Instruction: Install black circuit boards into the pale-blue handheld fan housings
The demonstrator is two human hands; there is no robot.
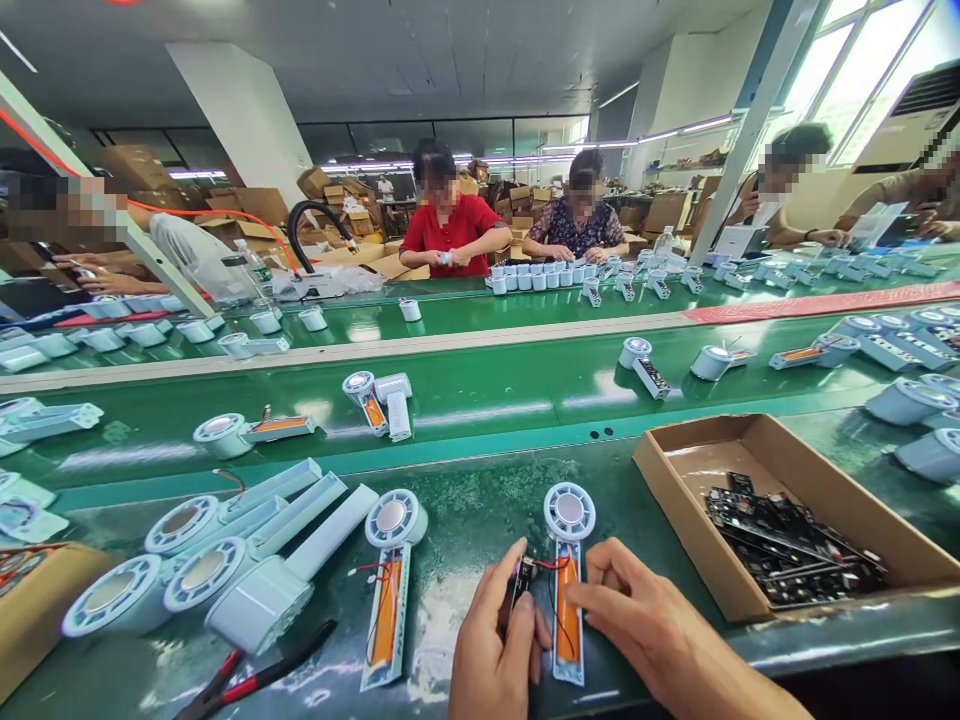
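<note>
My left hand (499, 640) pinches a small black circuit board (522, 578) between thumb and fingers. A red wire runs from the board to the light-blue fan-shaped unit (568, 512) beside it. That unit lies with its handle toward me, and an orange battery (568, 625) and a dark wire show in the open handle. My right hand (637, 610) is at the handle's right side, a fingertip on the battery, its fingers apart and holding nothing. To the left lies a similar open unit (391, 518) with an orange battery and a loose red wire connector.
A cardboard box (705, 560) of black circuit boards stands at right. Several light-blue units (217, 575) are piled at left, near red-and-black pliers (251, 680). Beyond runs a green conveyor belt (487, 385) carrying more units. Co-workers sit across it.
</note>
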